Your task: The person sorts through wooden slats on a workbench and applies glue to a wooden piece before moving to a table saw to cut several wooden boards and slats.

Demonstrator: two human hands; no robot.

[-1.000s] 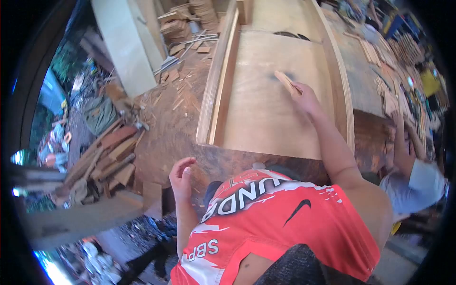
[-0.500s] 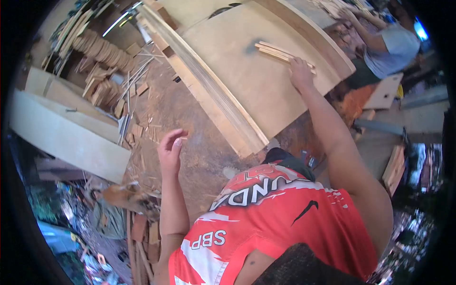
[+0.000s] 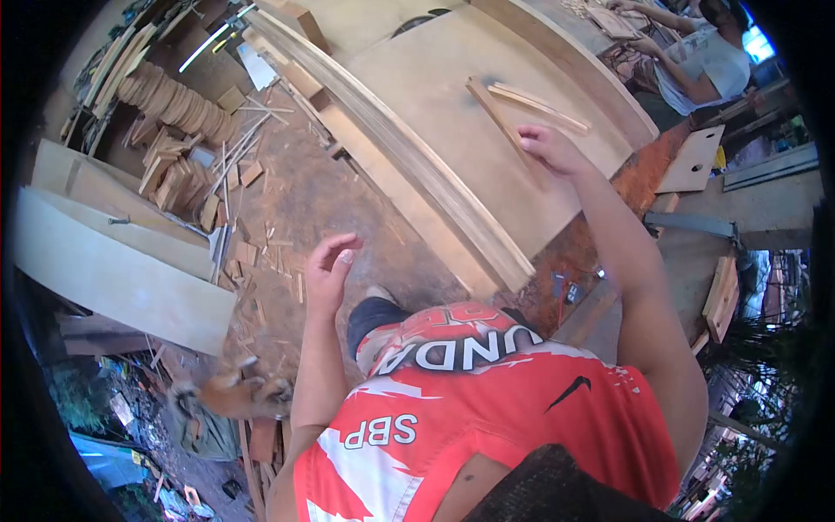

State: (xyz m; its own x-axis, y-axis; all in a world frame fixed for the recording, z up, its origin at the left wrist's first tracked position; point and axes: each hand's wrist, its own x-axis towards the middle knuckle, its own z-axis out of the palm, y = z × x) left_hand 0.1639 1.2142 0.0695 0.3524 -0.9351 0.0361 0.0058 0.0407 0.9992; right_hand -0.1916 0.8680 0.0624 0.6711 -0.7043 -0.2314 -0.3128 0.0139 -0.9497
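My right hand (image 3: 554,151) reaches over the plywood panel (image 3: 417,74) with its fingers closed around a thin wooden strip (image 3: 494,110). The strip slants from the dark smudge on the panel back past my fingers, and its near end is blurred. Two or so paler strips (image 3: 541,107) lie close together on the panel, just beyond my hand. My left hand (image 3: 330,270) hangs over the dirt floor, fingers loosely curved and apart from the thumb, with nothing visible in it.
Long stacked boards (image 3: 409,165) run along the panel's left side. A curved wooden side piece (image 3: 600,83) borders its right. Wood scraps (image 3: 178,165) and a pale board (image 3: 122,261) lie at the left. A co-worker (image 3: 700,70) handles wood at the upper right.
My right hand has pulled one strip away from the bundle, angling it towards me. The other strips stay on the panel. My view has shifted, and the co-worker has moved their arms.
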